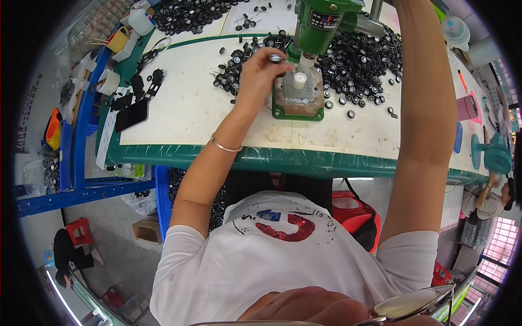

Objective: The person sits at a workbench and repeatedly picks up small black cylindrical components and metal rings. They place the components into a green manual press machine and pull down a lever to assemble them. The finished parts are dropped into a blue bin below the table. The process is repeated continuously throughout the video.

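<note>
My left hand (260, 76) is closed on a small black wheel (276, 57) with a silvery hub, pinched at the fingertips. It is just left of a green hand press (321, 24), whose ram points down at a white round holder (299, 80) on a grey metal block. The press foot (298, 115) is green and stands on the pale tabletop (217, 125). My right forearm (427, 92) stretches up past the top edge beside the press, so the hand itself is out of sight. A large heap of similar wheels (353, 65) lies around the press, with more wheels left of it.
A phone (132, 116) and black plastic parts (155, 81) lie at the left. Another wheel pile (190, 16) is at the far left. A pink cup (466, 107) and a small green fan (492, 153) stand at the right. A green padded edge (272, 160) borders the table.
</note>
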{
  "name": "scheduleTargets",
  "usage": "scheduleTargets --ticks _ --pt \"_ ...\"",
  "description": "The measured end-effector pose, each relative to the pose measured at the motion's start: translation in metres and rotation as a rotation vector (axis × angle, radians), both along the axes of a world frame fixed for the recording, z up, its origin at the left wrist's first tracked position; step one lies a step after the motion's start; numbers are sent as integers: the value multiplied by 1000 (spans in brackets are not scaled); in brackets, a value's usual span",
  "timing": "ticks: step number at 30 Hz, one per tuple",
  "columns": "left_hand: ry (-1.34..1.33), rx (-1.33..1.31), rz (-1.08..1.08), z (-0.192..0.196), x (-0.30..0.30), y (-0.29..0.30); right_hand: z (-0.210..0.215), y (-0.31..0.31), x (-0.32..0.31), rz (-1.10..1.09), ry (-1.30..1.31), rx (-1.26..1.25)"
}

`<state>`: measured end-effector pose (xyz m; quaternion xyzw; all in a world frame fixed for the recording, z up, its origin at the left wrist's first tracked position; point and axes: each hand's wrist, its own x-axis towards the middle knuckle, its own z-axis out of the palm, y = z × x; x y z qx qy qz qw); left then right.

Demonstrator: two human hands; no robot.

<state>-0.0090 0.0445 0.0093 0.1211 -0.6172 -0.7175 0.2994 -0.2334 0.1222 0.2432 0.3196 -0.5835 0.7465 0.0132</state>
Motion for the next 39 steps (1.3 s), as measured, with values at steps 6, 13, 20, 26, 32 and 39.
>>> scheduleTargets --ticks 6,13,20,26,32,39 --pt "-305 -266 103 -13 69 -18 -44 29 44 -57 -17 25" --pt "-434 -879 181 -18 80 6 -193 153 40 18 0 628" --pt "-428 -676 141 -14 73 -2 -262 186 98 -88 518 891" --pt "-256 27 72 6 64 -17 -252 171 97 30 283 731" --pt "-129 223 -35 -10 42 -20 -227 103 115 322 -206 282" --pt "-152 200 14 -11 19 -5 -235 60 110 312 -277 560"
